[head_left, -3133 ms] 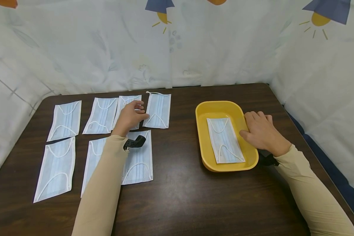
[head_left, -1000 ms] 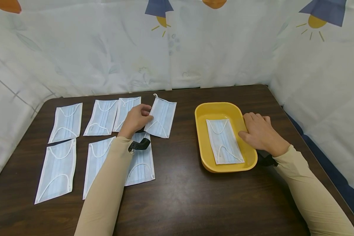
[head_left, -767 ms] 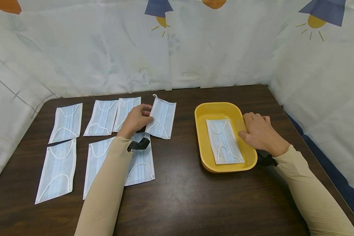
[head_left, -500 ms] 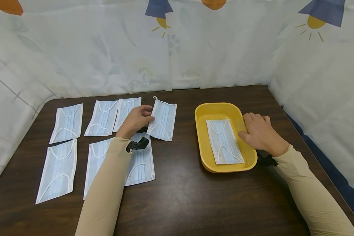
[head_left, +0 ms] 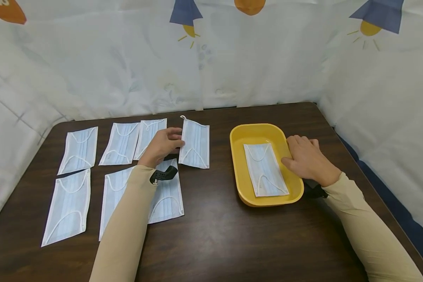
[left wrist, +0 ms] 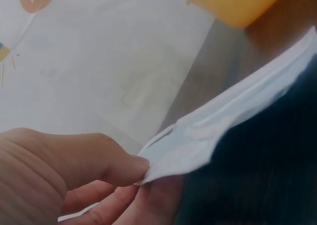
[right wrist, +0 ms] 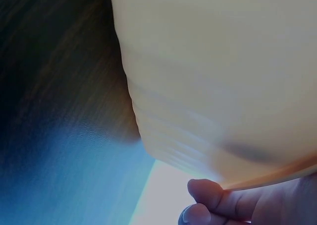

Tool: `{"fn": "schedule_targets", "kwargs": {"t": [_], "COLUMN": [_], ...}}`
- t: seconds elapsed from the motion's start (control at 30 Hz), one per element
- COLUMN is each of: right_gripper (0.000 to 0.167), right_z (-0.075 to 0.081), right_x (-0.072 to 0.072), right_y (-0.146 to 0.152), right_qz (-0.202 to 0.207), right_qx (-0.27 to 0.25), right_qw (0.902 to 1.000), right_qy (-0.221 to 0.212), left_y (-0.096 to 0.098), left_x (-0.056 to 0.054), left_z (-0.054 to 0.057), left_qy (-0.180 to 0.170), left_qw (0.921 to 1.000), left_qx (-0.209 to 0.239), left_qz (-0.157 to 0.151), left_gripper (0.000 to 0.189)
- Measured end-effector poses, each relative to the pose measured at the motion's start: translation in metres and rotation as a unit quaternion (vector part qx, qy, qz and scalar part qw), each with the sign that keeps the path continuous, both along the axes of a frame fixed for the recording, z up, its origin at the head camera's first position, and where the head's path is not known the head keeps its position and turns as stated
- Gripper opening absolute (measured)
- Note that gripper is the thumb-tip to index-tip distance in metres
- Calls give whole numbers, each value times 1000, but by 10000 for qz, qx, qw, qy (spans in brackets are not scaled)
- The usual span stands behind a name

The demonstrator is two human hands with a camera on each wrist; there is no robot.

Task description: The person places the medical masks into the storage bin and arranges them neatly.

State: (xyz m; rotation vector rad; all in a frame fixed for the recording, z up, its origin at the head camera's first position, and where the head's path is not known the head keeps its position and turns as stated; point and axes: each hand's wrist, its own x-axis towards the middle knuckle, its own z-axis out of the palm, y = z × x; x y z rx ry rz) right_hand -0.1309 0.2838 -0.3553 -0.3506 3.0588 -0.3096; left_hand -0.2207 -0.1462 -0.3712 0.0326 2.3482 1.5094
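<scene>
My left hand (head_left: 161,148) pinches the left edge of a pale blue face mask (head_left: 195,145) between thumb and fingers. In the left wrist view this mask (left wrist: 213,121) slants up from the pinch, its far end raised over the dark table. White ear loops hang on it. At the right, my right hand (head_left: 308,160) grips the right rim of a yellow plastic tray (head_left: 240,172). Its fingertips (right wrist: 205,193) show under the tray's rim in the right wrist view. One face mask (head_left: 266,170) lies flat inside the tray.
Several more face masks lie left, among them a far-left mask (head_left: 78,150) and a near-left mask (head_left: 67,207). The left forearm covers parts of a near mask (head_left: 167,199) and its neighbour (head_left: 114,188). A white curtain (head_left: 127,58) hangs behind the brown table (head_left: 211,235).
The left hand has taken hold of the back-row mask, shifted it a little right and toward me, tilted it, then turned it straighter. The right hand stays on the tray rim.
</scene>
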Motion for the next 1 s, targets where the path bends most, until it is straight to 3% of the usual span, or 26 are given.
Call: {"fn": "schedule_targets", "kwargs": {"t": [0.53,1.0], "right_gripper": [41,50], "right_z": [2,3], "right_x": [1,0], "right_y": [-3,-3], "right_qz": [-33,-70], "right_qx": [78,92], "right_qw": [10000,9999], "right_qy": [9,-89], "left_y": [5,15], "left_x": [9,18], "left_z": [15,31], "left_qy": [366,655], "left_qw": [9983,9963], "left_qx": [457,525], "left_qz": [-8,-164], "left_gripper": [60,60]}}
